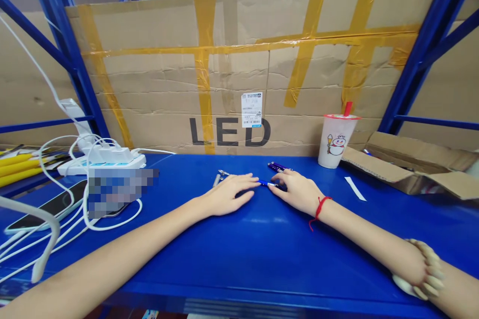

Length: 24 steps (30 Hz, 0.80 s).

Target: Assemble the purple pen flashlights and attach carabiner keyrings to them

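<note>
My left hand (232,194) lies palm down on the blue shelf top with its fingers stretched out. Its fingertips reach the left end of a blue pen (266,183). On the other side, my right hand (297,190) rests with fingers spread over the pen's right part, partly hiding it; I see no firm grip. Beyond the right fingers lie dark blue pens (277,166), side by side. Just behind my left hand sit a slim silver-tipped piece (223,173) and a small grey piece (216,180), partly covered by the hand.
A white cup (336,142) with a red straw stands at back right, near an open cardboard box (404,169) and a paper strip (355,188). At left are a power strip (108,158), white cables and a phone (48,207). A cardboard wall (160,84) closes the back.
</note>
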Available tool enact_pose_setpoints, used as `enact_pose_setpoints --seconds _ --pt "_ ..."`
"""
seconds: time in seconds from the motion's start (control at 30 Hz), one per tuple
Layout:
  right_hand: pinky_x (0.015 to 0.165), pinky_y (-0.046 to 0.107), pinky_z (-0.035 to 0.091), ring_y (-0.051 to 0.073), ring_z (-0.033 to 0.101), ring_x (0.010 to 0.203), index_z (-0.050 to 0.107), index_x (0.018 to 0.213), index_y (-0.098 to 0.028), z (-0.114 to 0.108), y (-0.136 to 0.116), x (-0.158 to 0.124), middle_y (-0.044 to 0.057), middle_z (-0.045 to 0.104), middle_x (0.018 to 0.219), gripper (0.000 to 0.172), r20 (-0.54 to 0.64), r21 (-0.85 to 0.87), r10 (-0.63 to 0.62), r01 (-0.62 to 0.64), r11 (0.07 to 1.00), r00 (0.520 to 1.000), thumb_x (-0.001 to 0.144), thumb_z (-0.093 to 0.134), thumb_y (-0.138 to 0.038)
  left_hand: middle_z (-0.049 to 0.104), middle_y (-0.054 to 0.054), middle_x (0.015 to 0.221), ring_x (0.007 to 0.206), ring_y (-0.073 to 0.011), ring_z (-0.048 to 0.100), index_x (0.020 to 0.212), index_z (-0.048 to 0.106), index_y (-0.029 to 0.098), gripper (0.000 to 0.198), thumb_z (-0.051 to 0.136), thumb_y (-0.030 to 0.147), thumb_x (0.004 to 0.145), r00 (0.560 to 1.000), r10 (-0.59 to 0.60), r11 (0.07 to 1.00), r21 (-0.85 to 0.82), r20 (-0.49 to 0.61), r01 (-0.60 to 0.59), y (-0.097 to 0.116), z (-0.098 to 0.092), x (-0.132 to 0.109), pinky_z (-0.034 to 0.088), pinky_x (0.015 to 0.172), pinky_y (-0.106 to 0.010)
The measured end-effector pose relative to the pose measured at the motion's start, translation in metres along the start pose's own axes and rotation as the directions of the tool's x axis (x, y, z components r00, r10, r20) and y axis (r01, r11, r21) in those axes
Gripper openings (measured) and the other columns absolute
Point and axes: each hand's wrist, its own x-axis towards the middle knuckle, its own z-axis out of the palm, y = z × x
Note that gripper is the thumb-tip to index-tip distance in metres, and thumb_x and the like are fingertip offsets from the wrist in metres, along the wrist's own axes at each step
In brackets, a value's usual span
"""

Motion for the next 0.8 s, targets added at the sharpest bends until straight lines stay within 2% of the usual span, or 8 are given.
enact_pose_setpoints --seconds 0.03,0.1,0.23,0.4,0.5,0.6,0.7,0.8 --pt "0.073 0.034 0.047 0.025 0.057 0.099 0.063 0.099 -0.021 0.0 0.001 0.0 0.009 0.063 0.1 0.03 0.007 -0.023 0.029 -0.029 0.999 1.0 0.086 0.044 -0.039 0.043 -0.003 0.136 0.13 -0.0173 0.032 0.128 0.045 0.024 0.039 0.035 0.033 0.091 0.998 0.053 0.999 -0.013 0.045 -0.053 0.003 0.0 0.0 0.025 0.108 -0.037" --pt "0.069 0.033 0.047 0.025 0.059 0.096 0.062 0.1 -0.021 0.0 0.002 0.001 0.008 0.062 0.101 0.031 0.019 -0.033 0.055 -0.055 0.998 0.998 0.087 0.041 -0.039 0.038 -0.004 0.139 0.132 -0.0171 0.027 0.131 0.041 0.022 0.042 0.032 0.034 0.092 0.99 0.051 0.998 -0.025 0.131 -0.049 0.005 0.001 0.002 0.023 0.109 -0.036" --pt "0.065 0.029 0.046 0.02 0.061 0.086 0.063 0.096 -0.022 0.003 0.006 0.004 0.006 0.062 0.098 0.024 0.009 0.033 -0.019 0.019 0.999 1.0 0.086 0.044 -0.033 0.023 -0.004 0.145 0.136 -0.0179 0.013 0.138 0.028 0.018 0.051 0.023 0.04 0.093 0.958 -0.168 0.986 0.028 0.234 0.166 -0.002 0.003 0.004 0.012 0.111 -0.039" --pt "0.064 0.027 0.046 0.015 0.059 0.066 0.065 0.092 -0.019 0.006 0.005 0.005 0.005 0.065 0.086 0.024 -0.006 0.207 -0.18 0.177 0.962 0.984 0.084 0.049 -0.034 0.02 -0.012 0.145 0.136 -0.0223 0.011 0.138 0.027 0.008 0.061 0.021 0.048 0.091 0.905 -0.403 0.914 0.118 0.136 0.389 -0.006 0.005 0.004 0.011 0.111 -0.041" --pt "0.064 0.028 0.048 0.014 0.059 0.064 0.065 0.099 -0.017 0.005 0.001 0.003 0.007 0.064 0.088 0.033 -0.027 0.271 -0.206 0.206 0.94 0.978 0.08 0.054 -0.041 0.023 -0.014 0.144 0.135 -0.0258 0.013 0.136 0.03 0.007 0.063 0.021 0.05 0.09 0.879 -0.474 0.877 0.118 0.049 0.467 -0.003 0.006 0.002 0.014 0.11 -0.045" --pt "0.065 0.029 0.048 0.018 0.06 0.07 0.065 0.101 -0.016 0.004 -0.001 0.002 0.009 0.064 0.088 0.041 -0.018 0.211 -0.16 0.16 0.964 0.987 0.076 0.058 -0.048 0.026 -0.01 0.144 0.135 -0.0241 0.014 0.136 0.032 0.014 0.056 0.026 0.046 0.091 0.916 -0.4 0.909 0.116 -0.024 0.4 0.0 0.005 0.001 0.015 0.11 -0.044" --pt "0.059 0.028 0.046 0.018 0.06 0.068 0.066 0.1 -0.017 0.004 0.0 0.002 0.006 0.065 0.078 0.034 0.035 0.172 -0.168 0.159 0.972 0.985 0.08 0.054 -0.042 0.032 -0.007 0.143 0.134 -0.02 0.022 0.134 0.034 0.019 0.047 0.031 0.038 0.092 0.98 -0.197 0.973 0.113 -0.032 0.199 0.0 0.006 0.001 0.02 0.109 -0.04" --pt "0.059 0.027 0.045 0.016 0.058 0.064 0.066 0.101 -0.017 0.006 0.001 0.003 0.005 0.065 0.075 0.028 0.029 0.226 -0.249 0.236 0.945 0.968 0.083 0.053 -0.034 0.044 -0.007 0.135 0.127 -0.0183 0.036 0.13 0.039 0.02 0.04 0.034 0.031 0.092 1.0 -0.023 0.996 0.089 0.004 0.023 -0.001 0.006 0.001 0.028 0.105 -0.036"
